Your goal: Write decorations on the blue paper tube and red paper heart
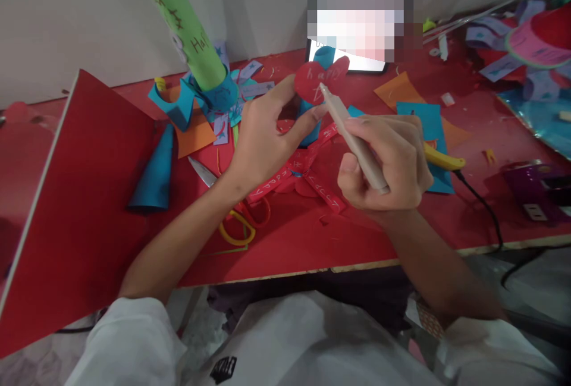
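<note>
My left hand (265,130) pinches a red paper heart (307,79) by its edge, upright above the table. White writing, "happy" and the start of another line, shows on it. In my right hand (397,160) is a pale marker pen (359,145), its tip at the heart's face. Below the hands lies a red paper piece with white-lettered strips (325,193). Scissors (236,231) with yellow and red handles rest under my left wrist. Behind the heart stands a blue paper roll (310,130), partly hidden.
A green lettered tube (191,23) stands at the back left, near a blue paper cone (154,181) and an upright red panel (80,195). Rightward lie blue paper (430,118), a yellow corded tool (446,157) and a purple box (537,193). A lit tablet (357,62) leans behind.
</note>
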The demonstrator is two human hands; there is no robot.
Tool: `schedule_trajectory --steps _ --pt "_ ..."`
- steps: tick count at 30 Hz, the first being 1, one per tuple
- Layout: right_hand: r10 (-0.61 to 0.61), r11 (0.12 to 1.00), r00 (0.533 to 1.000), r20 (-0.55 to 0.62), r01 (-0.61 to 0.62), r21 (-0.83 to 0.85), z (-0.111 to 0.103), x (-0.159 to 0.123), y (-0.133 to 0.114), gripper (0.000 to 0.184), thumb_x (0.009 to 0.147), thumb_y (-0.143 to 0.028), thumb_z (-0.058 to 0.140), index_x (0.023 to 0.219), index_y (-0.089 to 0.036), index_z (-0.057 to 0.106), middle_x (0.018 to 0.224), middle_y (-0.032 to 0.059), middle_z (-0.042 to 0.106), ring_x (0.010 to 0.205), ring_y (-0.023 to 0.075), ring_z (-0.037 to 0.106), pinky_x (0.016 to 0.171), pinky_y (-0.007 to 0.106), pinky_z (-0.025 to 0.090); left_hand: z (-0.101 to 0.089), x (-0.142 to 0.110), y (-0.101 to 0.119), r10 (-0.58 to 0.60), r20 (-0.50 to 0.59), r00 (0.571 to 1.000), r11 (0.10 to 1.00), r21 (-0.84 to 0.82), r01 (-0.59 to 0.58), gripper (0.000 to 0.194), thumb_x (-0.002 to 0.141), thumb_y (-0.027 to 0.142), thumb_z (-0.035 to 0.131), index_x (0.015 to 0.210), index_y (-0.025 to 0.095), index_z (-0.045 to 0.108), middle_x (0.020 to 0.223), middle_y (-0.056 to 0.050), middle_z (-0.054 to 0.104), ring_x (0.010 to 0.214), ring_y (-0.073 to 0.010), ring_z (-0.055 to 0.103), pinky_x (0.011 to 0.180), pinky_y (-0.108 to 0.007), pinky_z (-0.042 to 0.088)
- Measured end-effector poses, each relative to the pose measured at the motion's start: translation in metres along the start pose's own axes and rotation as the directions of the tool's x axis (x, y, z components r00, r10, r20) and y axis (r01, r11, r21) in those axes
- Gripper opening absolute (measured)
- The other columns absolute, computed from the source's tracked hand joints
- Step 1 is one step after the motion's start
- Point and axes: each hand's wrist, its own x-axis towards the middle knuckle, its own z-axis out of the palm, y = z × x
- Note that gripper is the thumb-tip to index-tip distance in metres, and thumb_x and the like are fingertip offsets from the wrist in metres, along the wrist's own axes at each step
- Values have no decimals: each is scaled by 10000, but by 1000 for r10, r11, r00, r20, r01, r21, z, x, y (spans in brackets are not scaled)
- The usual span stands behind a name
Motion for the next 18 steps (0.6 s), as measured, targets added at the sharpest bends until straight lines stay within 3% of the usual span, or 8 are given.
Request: schedule_trajectory --steps 4,9,18 --pt "0 1000 1000 -5 0 -22 0 1 0 288 1156 -255 507 1367 -106 636 1112 113 646 921 264 679 794 371 602 0 0 -2 6 -8 1000 1000 24 -5 624 975 764 654 1193 185 738 1107 -80 722 923 -148 662 873 -311 555" --pt "-18 1000 1000 0 18 -6 -1 0 2 272 1071 -195 543 1291 -64 637 1066 133 638 892 262 666 785 380 575 -1 2 -5 26 -35 999 995 102 -22 619 963 803 636 1120 209 715 1006 -64 703 814 -133 607 832 -320 532" --pt "-7 1000 1000 -9 8 24 -1 0 1 265 1112 -216 527 1297 -73 652 1021 139 627 820 283 645 734 401 550 0 2 -10 34 -40 999 997 71 -32 580 961 793 644 1116 243 745 1041 -68 719 846 -156 611 806 -335 517"
